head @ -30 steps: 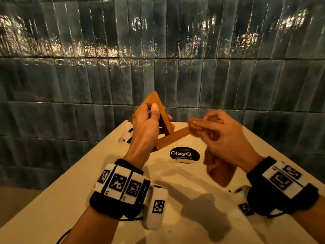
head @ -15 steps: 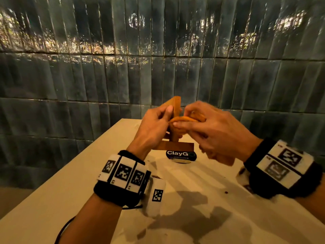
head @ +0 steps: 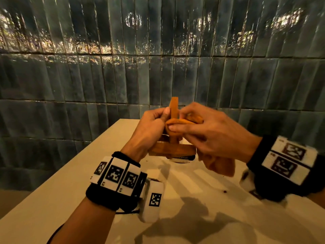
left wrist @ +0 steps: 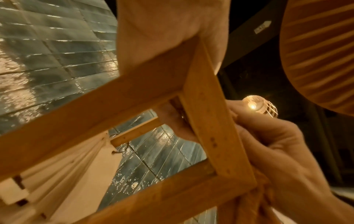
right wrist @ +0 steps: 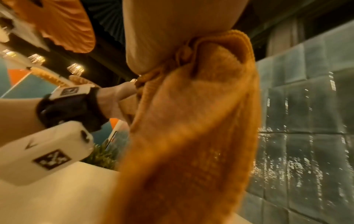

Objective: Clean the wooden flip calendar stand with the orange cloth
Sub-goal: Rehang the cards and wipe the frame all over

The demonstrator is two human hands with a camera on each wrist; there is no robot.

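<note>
Calendar stand [head: 173, 148] is being held above the desk [head: 58, 194] near its far edge, left hand [head: 149, 131] curling round the frame to steady it. Right hand [head: 209, 136] is pinching the orange cloth [head: 179, 121] bunched against the upright bar, likely for rubbing.

Warm honey-brown wood with faint grain on the calendar stand [head: 173, 149]. Deep orange, ribbed knit weave on the cloth [right wrist: 193, 136]. Plain cream-white on the table [head: 70, 187], crossed by grey shadows. Dark blue-green glaze with bright speckled glints on the wall tiles [head: 88, 76]. Black on the wrist bands [head: 105, 199], topped by white tags with black square-code patterns. Pale cream on the calendar cards [left wrist: 63, 174].
</note>
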